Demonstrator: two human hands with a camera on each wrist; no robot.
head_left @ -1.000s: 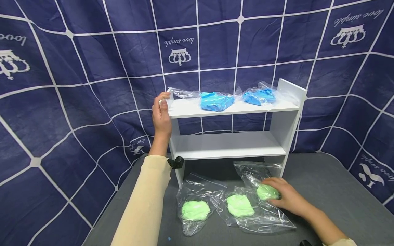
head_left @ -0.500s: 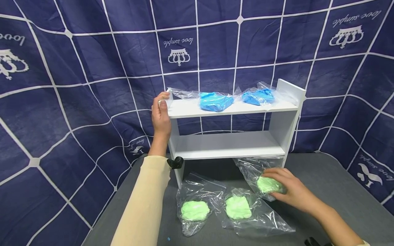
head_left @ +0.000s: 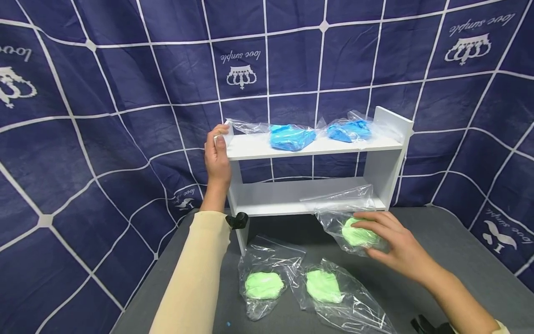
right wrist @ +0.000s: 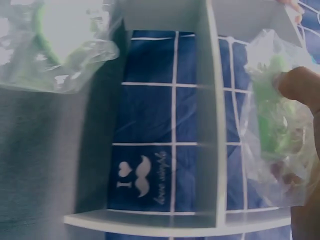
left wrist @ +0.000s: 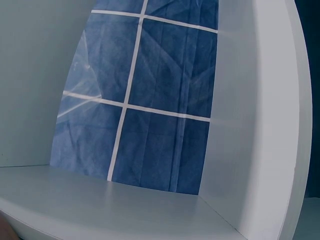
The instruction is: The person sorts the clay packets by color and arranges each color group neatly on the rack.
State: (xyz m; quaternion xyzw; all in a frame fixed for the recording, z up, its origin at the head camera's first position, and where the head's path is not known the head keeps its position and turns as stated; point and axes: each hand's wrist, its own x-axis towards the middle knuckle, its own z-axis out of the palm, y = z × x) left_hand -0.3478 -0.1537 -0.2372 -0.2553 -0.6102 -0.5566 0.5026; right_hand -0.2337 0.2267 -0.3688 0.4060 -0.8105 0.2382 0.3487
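My left hand (head_left: 217, 155) grips the upper left side panel of a white two-tier shelf (head_left: 267, 202). In the left wrist view, the shelf's boards (left wrist: 277, 120) fill most of the picture and barely a sliver of skin shows. My right hand (head_left: 396, 241) holds a clear plastic bag (head_left: 327, 218) with a light green, clay-like lump (head_left: 354, 233) in it, thumb below and fingers above. The bag is raised in front of the middle board, its loose upper end overlapping that board in the head view. The right wrist view shows the thumb (right wrist: 300, 87) pressed on the bag.
Two more bagged green lumps, a left one (head_left: 263, 285) and a right one (head_left: 323, 286), lie on the dark grey table (head_left: 471, 260). Bagged blue lumps (head_left: 292, 137) rest on the top board. A navy checked curtain (head_left: 175, 83) hangs behind.
My right hand has lifted its bag off the table, up and toward the middle board. The bag beside it has shifted slightly on the table. My left hand keeps its hold on the shelf.
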